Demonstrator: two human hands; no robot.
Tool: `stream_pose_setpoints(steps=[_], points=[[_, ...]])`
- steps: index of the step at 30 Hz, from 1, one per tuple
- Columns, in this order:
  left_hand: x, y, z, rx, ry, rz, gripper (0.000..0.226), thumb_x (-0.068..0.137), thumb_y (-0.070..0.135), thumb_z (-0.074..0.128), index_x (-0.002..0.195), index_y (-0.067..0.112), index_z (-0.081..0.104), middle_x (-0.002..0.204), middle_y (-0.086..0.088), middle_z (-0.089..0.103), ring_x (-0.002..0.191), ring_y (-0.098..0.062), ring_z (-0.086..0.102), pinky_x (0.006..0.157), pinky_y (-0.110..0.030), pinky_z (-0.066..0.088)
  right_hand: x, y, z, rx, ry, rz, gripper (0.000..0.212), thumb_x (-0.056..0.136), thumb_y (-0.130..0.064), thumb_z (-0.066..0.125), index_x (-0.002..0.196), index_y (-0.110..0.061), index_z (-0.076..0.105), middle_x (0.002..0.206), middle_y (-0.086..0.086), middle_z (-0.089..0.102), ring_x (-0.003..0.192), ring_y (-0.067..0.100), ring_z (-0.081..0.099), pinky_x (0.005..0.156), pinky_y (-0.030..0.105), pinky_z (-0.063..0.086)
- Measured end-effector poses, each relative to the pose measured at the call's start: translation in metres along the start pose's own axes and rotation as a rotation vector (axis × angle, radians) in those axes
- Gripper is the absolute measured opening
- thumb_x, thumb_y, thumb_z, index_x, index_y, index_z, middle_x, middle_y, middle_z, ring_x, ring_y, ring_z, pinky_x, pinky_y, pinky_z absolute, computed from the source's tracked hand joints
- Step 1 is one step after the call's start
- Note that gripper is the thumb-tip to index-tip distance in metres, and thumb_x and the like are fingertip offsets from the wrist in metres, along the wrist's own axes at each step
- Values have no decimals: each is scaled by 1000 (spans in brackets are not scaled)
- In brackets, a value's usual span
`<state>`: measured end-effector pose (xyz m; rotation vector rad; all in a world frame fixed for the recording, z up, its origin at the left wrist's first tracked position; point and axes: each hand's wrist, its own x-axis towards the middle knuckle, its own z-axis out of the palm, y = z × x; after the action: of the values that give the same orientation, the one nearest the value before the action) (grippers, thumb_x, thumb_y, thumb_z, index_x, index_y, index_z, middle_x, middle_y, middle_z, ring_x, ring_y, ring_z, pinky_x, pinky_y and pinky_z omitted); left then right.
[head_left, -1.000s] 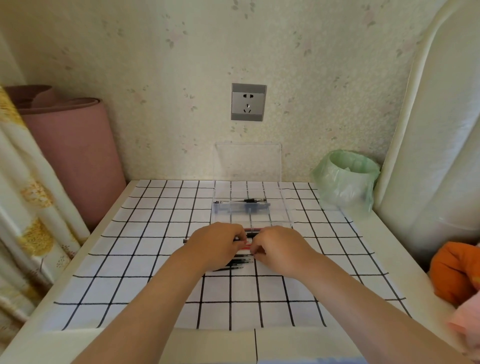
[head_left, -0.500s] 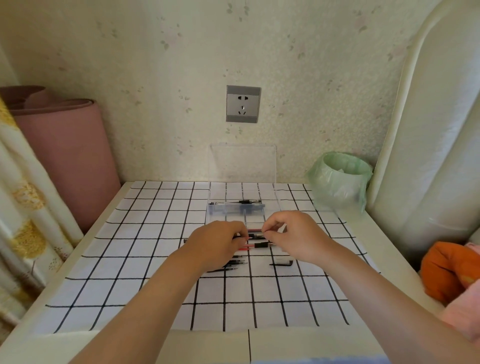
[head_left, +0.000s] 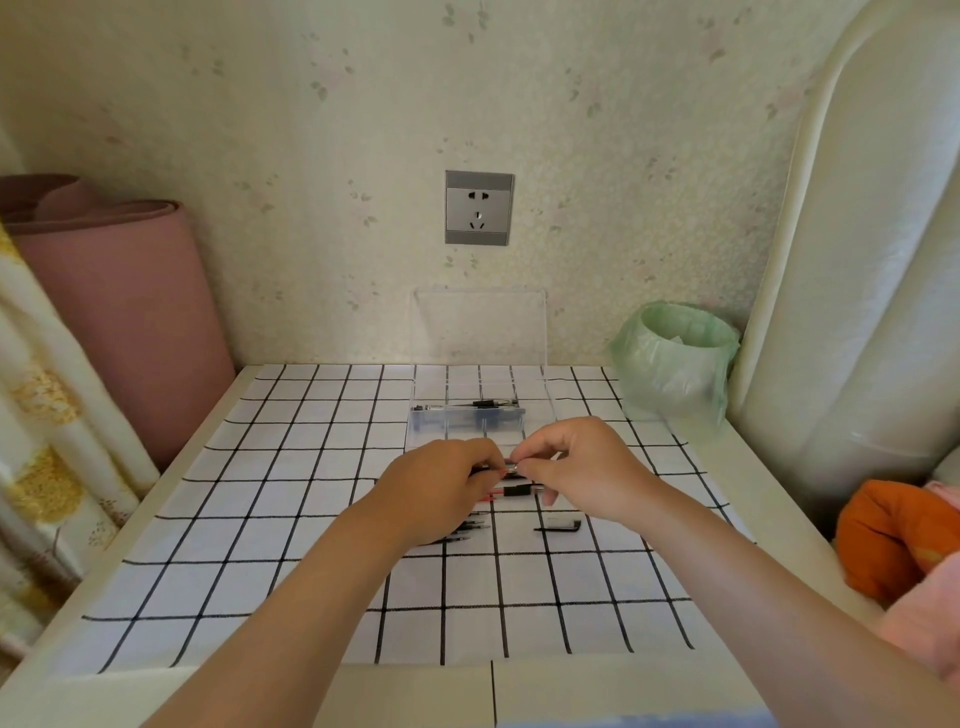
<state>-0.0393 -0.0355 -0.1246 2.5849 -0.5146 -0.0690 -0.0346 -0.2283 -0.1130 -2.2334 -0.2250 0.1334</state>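
Both hands meet over the middle of the tabletop (head_left: 753, 467). Left hand (head_left: 441, 488) and right hand (head_left: 582, 467) each pinch one end of a pen (head_left: 511, 467), fingers curled, tips nearly touching. Held level between them, probably so it can be pulled apart or pushed together; which one, I cannot tell.

- Second pen (head_left: 514, 490), red and black, lies flat just nearer than the fingertips.
- Thin refills (head_left: 467, 527) poke out from under the left hand, kept within easy reach.
- Small black part (head_left: 558, 526), maybe a cap, lies on the cloth (head_left: 260, 493) under the right wrist.
- Clear box (head_left: 467, 426) sits just beyond the hands, its lid (head_left: 478, 327) propped against the wall, so it stays open for loading.
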Motion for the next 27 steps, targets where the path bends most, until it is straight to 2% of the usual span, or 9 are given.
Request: stream_pose_setpoints(steps=[4,8,14,17,20,27], points=[[0,-1,0,-20,2,8,16,100,35,47,108,36,62,75,20,60,65,4,52,57,-22,35,0,-3,1,57,-7,-7,11,86,-16,72,86,-25,78,76,-10,73,55,13,67,63,16,53],[0,-1,0,-96,0,8,17,100,32,50,107,31,65,75,20,59,64,7,53,59,-17,37,-1,-4,4,73,-28,-20,12,87,-16,71,86,-26,78,70,-13,72,55,11,64,69,26,56],[-1,-3,-3,-147,-4,-7,14,97,32,56,108,28,63,85,17,61,76,1,58,67,-17,44,0,-4,7,112,-3,-8,11,82,-13,77,89,-22,78,76,-7,74,52,9,61,57,20,53],[-2,-4,-3,-158,-17,-15,10,97,25,57,107,26,59,84,16,60,74,0,56,66,-18,42,1,-2,10,102,16,-8,11,82,-14,77,87,-24,77,71,-11,72,51,8,59,56,20,51],[0,-6,-2,-159,6,-18,10,97,22,56,106,25,59,86,14,59,76,0,55,67,-17,41,2,-1,12,103,42,-23,9,82,-18,78,87,-26,77,75,-10,73,49,7,58,54,19,50],[-4,-5,-7,-32,61,-7,14,97,29,54,109,32,62,94,15,65,84,-5,59,73,-25,49,3,1,15,52,17,-59,7,89,-25,70,93,-27,76,77,-10,70,50,3,58,56,14,49]])
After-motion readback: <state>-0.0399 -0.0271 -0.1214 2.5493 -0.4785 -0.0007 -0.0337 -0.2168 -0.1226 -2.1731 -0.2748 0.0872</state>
